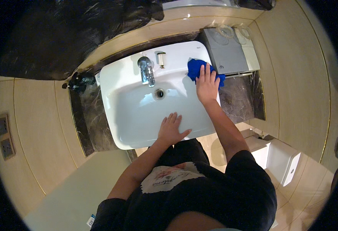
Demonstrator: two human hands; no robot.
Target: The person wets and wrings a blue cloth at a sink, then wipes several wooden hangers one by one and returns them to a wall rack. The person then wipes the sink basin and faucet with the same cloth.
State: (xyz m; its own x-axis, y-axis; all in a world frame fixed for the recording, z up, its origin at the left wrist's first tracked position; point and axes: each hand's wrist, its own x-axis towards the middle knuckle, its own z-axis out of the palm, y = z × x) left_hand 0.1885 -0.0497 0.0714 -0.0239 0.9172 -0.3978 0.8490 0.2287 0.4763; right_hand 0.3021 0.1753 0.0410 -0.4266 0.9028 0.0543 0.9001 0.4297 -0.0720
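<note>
My right hand [207, 83] presses a crumpled blue cloth [196, 69] against the right rim of a white ceramic washbasin [112, 72]. Its fingers lie spread over the cloth, whose edges stick out on both sides. My left hand [170, 128] rests on the basin's front edge, fingers pointing inward and thumb out to the right, with nothing in it. A chrome faucet [146, 73] stands at the back of the basin. Below the spout is the round drain [159, 93]. A small white cylinder with dark ends [161, 60] sits on the back ledge beside the faucet.
Right of the basin a grey box [226, 52] stands on the dark marble counter [238, 98], with clear round glass or plastic items [226, 31] on top. A dark bottle [81, 81] is at the left. A white toilet [281, 161] is at the right; wall sockets [5, 135] are far left.
</note>
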